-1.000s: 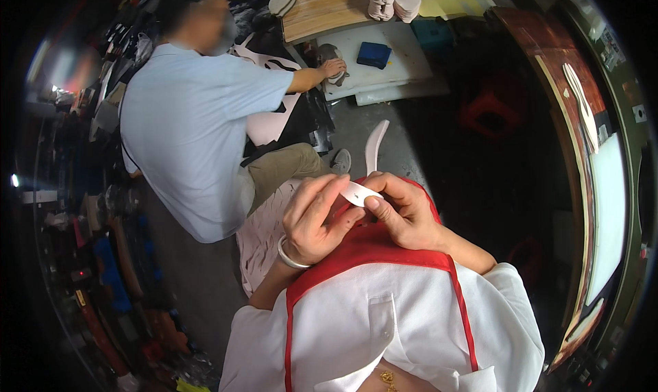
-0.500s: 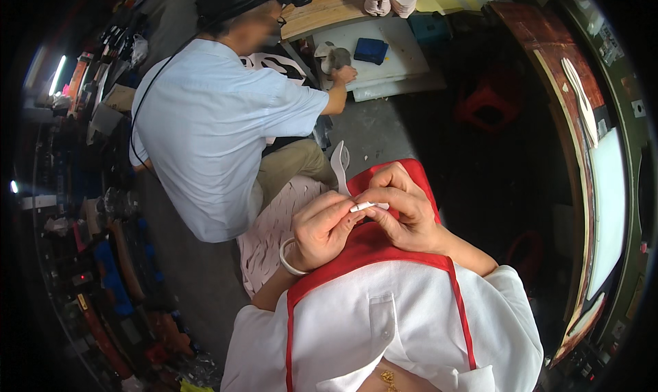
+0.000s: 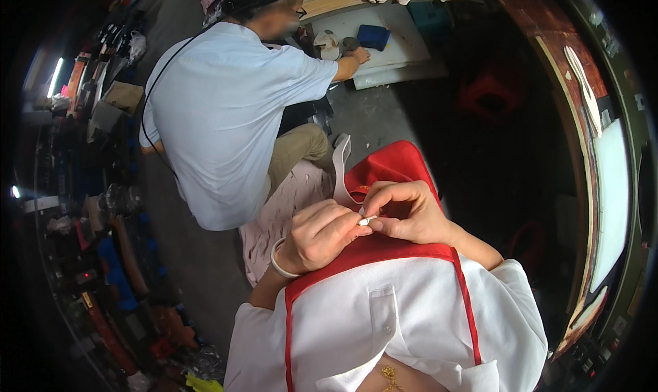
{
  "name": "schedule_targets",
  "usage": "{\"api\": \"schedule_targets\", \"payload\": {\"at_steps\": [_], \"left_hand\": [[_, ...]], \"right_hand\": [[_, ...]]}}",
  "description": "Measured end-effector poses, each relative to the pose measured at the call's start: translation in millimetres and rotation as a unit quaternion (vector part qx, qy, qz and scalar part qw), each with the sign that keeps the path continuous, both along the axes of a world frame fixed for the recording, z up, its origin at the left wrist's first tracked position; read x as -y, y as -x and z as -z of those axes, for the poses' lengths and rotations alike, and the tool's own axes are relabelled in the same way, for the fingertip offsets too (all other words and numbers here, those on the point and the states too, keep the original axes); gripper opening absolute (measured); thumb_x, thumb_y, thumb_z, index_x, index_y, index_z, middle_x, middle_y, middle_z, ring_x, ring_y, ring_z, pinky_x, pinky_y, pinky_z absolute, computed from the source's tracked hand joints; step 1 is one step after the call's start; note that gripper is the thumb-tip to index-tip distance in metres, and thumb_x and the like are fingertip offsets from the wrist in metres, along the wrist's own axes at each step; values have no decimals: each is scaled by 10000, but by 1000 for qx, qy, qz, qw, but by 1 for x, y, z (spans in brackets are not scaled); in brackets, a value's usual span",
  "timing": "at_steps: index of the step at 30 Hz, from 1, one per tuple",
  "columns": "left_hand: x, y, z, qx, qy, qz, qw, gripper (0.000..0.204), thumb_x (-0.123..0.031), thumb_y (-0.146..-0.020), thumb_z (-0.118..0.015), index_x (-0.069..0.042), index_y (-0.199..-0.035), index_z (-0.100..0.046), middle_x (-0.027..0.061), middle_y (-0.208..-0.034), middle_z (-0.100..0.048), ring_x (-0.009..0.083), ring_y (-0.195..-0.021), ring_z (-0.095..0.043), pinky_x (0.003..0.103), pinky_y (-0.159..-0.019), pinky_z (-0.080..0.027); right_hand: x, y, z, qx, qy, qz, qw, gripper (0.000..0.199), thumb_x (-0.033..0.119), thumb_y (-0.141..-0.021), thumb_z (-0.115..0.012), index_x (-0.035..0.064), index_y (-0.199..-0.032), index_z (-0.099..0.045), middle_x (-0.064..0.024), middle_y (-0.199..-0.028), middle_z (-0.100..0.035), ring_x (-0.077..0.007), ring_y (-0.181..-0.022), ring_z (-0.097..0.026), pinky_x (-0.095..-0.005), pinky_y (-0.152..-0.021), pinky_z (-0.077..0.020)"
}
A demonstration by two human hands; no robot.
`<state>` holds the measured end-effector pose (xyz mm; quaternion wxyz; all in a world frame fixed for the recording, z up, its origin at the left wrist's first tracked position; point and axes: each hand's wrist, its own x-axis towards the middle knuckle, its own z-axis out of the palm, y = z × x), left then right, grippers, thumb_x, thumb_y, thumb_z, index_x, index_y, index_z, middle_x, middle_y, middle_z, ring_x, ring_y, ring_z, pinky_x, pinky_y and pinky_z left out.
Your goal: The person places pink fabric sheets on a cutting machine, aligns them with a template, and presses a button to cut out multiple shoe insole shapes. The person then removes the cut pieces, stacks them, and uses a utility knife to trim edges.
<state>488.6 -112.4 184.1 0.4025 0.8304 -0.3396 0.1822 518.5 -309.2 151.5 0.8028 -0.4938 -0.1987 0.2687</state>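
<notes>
The white strip (image 3: 340, 167) now hangs bent to the left of both hands, no longer standing upright.

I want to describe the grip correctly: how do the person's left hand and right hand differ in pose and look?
The left hand wears a pale bangle at the wrist; the right hand shows none. The left hand comes in from the lower left with its knuckles up, while the right hand curls over from the right, fingers bent down. Both pinch the same white strip over the red apron, fingertips meeting at its folded end.
</notes>
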Motion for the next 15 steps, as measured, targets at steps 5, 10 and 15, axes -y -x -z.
{"api": "schedule_targets", "payload": {"at_steps": [5, 10, 15], "left_hand": [[1, 3, -1, 10, -23, 4, 1000, 198, -60, -724, -789, 27, -798, -627, 83, -691, -577, 203, -530, -560, 295, -450, -436], [2, 7, -3, 29, -56, 9, 998, 193, -44, -719, -783, 32, -799, -626, 84, -709, -569, 200, -536, -544, 296, -448, -425], [2, 9, -7, 50, -88, 17, 995, 203, -31, -710, -783, 43, -813, -624, 86, -731, -564, 200, -554, -524, 300, -456, -420]], "right_hand": [[0, 3, 6, -30, -31, -26, 999, 69, -48, -822, -681, -3, -873, -683, -12, -824, -618, -72, -742, -551, -220, -666, -449], [0, 8, 8, -97, -78, -45, 991, 55, -46, -854, -646, -15, -890, -674, -27, -829, -617, -81, -747, -558, -228, -682, -459], [-3, 11, 16, -140, -119, -69, 981, 40, -23, -881, -618, -19, -892, -656, -28, -830, -621, -85, -745, -564, -237, -691, -464]]}}
